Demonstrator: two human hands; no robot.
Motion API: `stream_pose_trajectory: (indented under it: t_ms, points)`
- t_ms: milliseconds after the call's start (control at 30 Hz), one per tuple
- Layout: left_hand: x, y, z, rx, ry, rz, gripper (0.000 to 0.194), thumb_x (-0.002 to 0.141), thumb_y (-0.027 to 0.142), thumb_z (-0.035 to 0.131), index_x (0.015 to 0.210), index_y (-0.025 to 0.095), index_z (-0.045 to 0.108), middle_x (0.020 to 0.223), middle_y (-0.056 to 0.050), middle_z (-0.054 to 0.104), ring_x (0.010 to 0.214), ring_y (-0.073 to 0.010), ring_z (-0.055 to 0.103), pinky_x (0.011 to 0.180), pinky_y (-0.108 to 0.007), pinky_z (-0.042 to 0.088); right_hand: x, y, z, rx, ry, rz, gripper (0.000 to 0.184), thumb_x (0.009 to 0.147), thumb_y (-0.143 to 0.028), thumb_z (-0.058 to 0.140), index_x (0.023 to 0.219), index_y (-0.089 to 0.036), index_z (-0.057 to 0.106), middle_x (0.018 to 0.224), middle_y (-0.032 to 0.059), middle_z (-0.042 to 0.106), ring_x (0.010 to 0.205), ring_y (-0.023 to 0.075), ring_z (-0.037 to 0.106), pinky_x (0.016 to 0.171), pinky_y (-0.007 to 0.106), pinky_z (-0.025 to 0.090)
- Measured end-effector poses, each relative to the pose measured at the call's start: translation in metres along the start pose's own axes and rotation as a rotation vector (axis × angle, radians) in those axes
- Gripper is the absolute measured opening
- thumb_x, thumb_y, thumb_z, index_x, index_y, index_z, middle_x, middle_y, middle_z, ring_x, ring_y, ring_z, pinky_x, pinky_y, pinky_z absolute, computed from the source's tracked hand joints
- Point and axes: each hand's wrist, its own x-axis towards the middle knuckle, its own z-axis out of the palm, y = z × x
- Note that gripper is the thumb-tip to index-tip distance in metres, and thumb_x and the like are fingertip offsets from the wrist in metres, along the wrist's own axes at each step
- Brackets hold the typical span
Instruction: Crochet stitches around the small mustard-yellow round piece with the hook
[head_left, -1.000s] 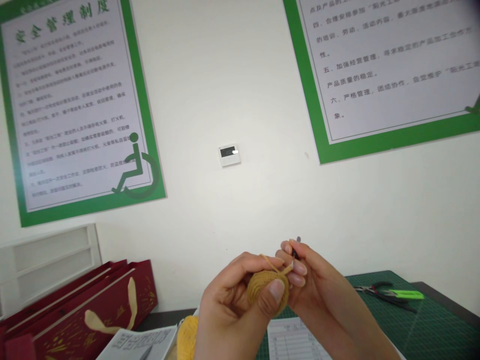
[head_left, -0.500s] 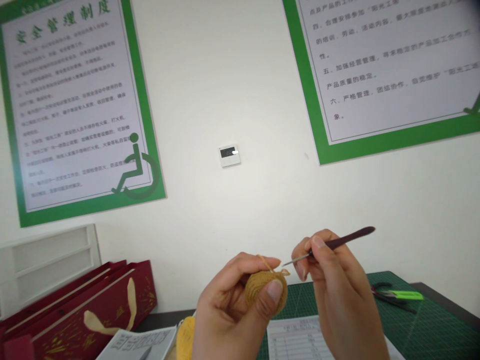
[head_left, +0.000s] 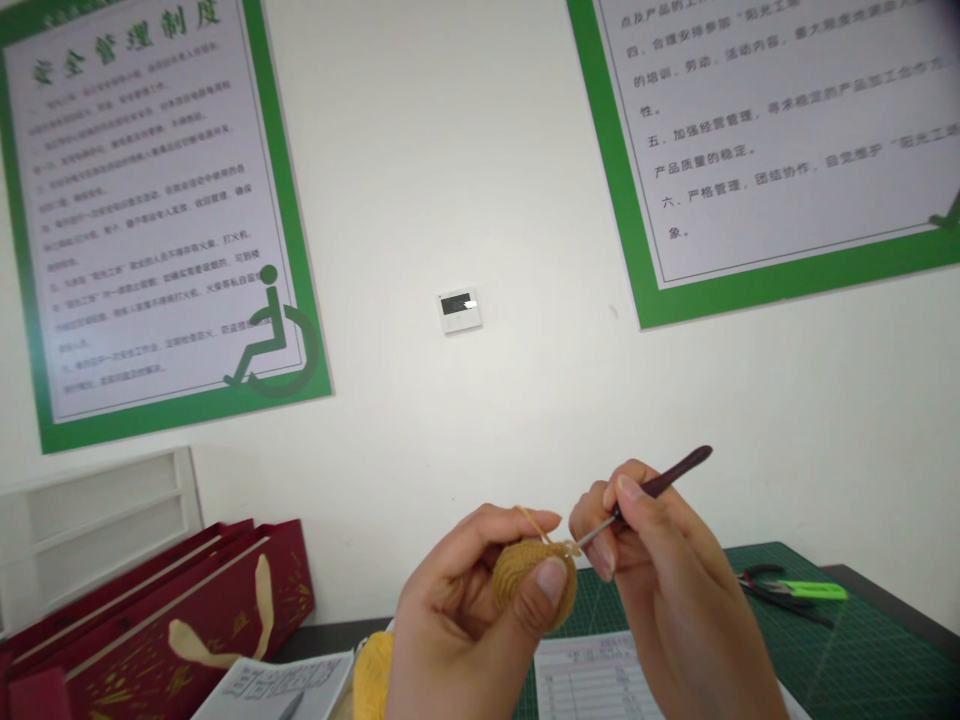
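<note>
Pliers [head_left: 784, 592] lie on a cutting mat [head_left: 862, 660] past the right hand [head_left: 667, 560].

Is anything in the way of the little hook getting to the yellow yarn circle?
Nothing visible stands in the way. The metal tip of the crochet hook, pinched in the right hand, is right by the top edge of the mustard crocheted piece in the left hand. Only a loose yarn strand lies nearby.

There are two hands, one left hand [head_left: 465, 590] and one right hand [head_left: 675, 590]. There is one crochet hook [head_left: 664, 488], one crocheted piece [head_left: 534, 585], one ball of yarn [head_left: 373, 678], one poster [head_left: 150, 210], one more poster [head_left: 772, 130] and one pair of pliers [head_left: 787, 592].
</note>
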Motion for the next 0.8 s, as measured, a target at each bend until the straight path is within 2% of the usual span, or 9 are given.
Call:
stream_pose_trajectory:
  t_ms: [200,333,433,533,600,700,800]
  points:
    - [-0.0002,-0.0020,-0.0044,-0.025,-0.078,-0.035,0.022,0.067,0.025,0.091,0.089,0.024,0.084,0.075,-0.002,0.071,0.070,-0.0117,0.062,0.063,-0.018,0.050,0.0012,-0.0031,0.0040,0.038,-0.047,0.117,0.038,0.085,-0.051,0.068,0.065,-0.023,0.053,0.062,-0.0032,0.052,0.059,0.0137,0.044,0.062,0.028,0.040]
    - [-0.0019,-0.0032,-0.0081,-0.060,-0.145,-0.067,0.036,0.074,0.024,0.086,0.109,0.026,0.081,0.079,-0.002,0.066,0.069,-0.0122,0.061,0.063,-0.021,0.048,0.0009,-0.0061,0.0027,0.060,-0.110,0.213,0.039,0.082,-0.050,0.071,0.064,-0.022,0.050,0.063,-0.0041,0.049,0.058,0.0120,0.041,0.060,0.027,0.038]
    - [-0.0027,-0.0038,-0.0084,-0.114,-0.208,-0.059,0.049,0.077,0.018,0.083,0.124,0.029,0.073,0.079,-0.001,0.064,0.066,-0.0108,0.059,0.058,-0.021,0.045,0.0004,-0.0066,0.0000,0.060,-0.175,0.239,0.037,0.087,-0.046,0.067,0.065,-0.021,0.049,0.063,-0.0043,0.046,0.059,0.0119,0.039,0.060,0.026,0.037]
    - [-0.0033,-0.0027,-0.0073,-0.140,-0.221,-0.056,0.064,0.078,0.017,0.082,0.137,0.032,0.063,0.080,-0.001,0.064,0.068,-0.0129,0.060,0.061,-0.024,0.046,0.0024,-0.0064,-0.0020,0.046,-0.243,0.241,0.038,0.090,-0.046,0.063,0.065,-0.021,0.049,0.063,-0.0037,0.046,0.061,0.0124,0.038,0.061,0.026,0.036]
    - [-0.0037,-0.0009,-0.0066,-0.146,-0.208,-0.059,0.070,0.077,0.017,0.082,0.141,0.034,0.058,0.078,0.000,0.064,0.067,-0.0124,0.059,0.061,-0.023,0.047,0.0047,-0.0056,-0.0029,0.027,-0.298,0.212,0.037,0.090,-0.047,0.065,0.068,-0.020,0.053,0.066,-0.0028,0.050,0.064,0.0126,0.042,0.063,0.026,0.038]
    - [-0.0039,0.0013,-0.0058,-0.149,-0.169,-0.049,0.068,0.075,0.016,0.085,0.137,0.033,0.061,0.077,0.001,0.064,0.062,-0.0090,0.055,0.058,-0.019,0.045,0.0060,-0.0023,-0.0038,0.024,-0.375,0.056,0.027,0.086,-0.046,0.073,0.078,-0.022,0.063,0.078,-0.0001,0.061,0.075,0.0143,0.054,0.071,0.027,0.043]
    - [-0.0035,0.0011,-0.0048,-0.143,-0.121,-0.030,0.064,0.072,0.016,0.087,0.131,0.029,0.066,0.076,0.002,0.062,0.063,-0.0091,0.056,0.058,-0.019,0.047,0.0036,0.0026,-0.0035,-0.001,-0.347,-0.129,0.015,0.086,-0.039,0.075,0.084,-0.025,0.069,0.085,0.0018,0.067,0.082,0.0164,0.060,0.075,0.029,0.047]
